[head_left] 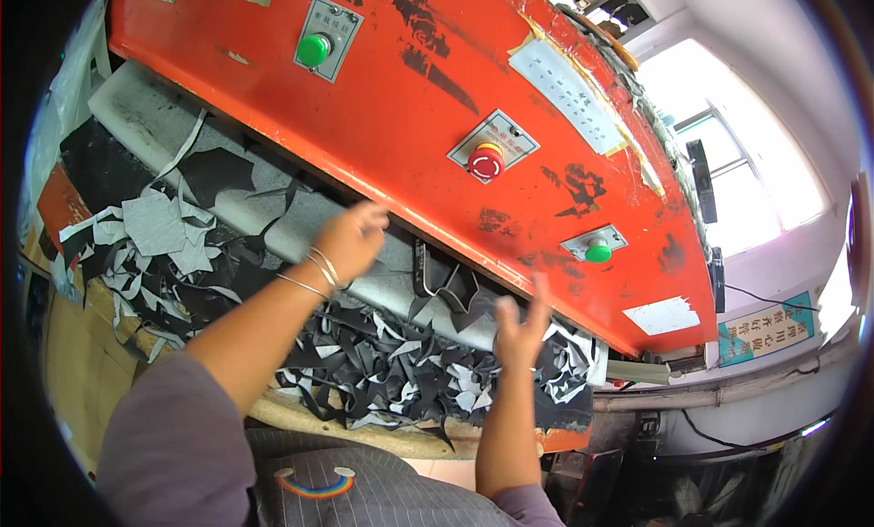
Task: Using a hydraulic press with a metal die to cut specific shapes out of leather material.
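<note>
My left hand (350, 243) reaches over the pale cutting bed (238, 207), its slightly blurred fingers stretched toward the lower edge of a large red press (401, 131). Nothing shows in it. My right hand (522, 331) is raised at the bed's front right, fingers spread and holding nothing. Between the two hands, a dark metal cutting die (448, 284) with a shaped outline sits on the bed, partly under the press's edge. A piece of black sheet material (217, 175) lies on the bed farther left.
Black and pale offcuts (373, 363) heap along the bed's near side. Pale scraps (155, 225) pile up at the left. The press front carries a green button (314, 50), a red stop button (485, 162) and another green button (598, 250). A window (728, 154) is at the right.
</note>
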A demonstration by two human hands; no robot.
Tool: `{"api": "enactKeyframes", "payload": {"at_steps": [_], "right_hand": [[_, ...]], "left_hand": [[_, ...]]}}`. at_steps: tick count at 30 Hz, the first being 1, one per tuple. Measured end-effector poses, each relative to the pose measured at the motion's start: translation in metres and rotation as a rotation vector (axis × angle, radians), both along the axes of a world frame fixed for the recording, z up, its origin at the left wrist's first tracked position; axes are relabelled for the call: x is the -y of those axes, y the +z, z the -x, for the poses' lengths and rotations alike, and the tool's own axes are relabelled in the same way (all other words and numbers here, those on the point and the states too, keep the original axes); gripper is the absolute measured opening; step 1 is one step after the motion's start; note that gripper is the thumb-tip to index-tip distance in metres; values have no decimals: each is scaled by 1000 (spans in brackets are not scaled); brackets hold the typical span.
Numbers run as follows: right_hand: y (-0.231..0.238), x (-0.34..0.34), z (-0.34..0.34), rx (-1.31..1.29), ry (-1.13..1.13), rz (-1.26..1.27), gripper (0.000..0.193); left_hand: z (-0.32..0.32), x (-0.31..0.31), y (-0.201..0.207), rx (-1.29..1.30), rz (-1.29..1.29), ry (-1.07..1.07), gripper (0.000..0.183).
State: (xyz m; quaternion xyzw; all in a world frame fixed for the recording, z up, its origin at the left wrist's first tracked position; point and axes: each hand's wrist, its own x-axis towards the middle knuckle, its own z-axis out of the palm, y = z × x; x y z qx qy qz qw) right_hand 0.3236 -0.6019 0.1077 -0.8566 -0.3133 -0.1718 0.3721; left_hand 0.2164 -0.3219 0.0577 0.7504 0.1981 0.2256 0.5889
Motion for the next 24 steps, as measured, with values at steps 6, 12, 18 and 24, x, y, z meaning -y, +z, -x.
{"api": "enactKeyframes", "payload": {"at_steps": [6,12,18,24], "right_hand": [[152,-12,-37,841,-296,-298,47],[161,-20,-12,986,-421,-249,45],[41,2,147,-24,266,155,34],[-2,38,245,-114,419,573,49]], "left_hand": [[51,-73,152,571,-633,559,13],[98,-91,174,411,-910,395,32],[164,20,79,-74,-186,-296,28],[172,93,43,-514,183,-880,29]]}}
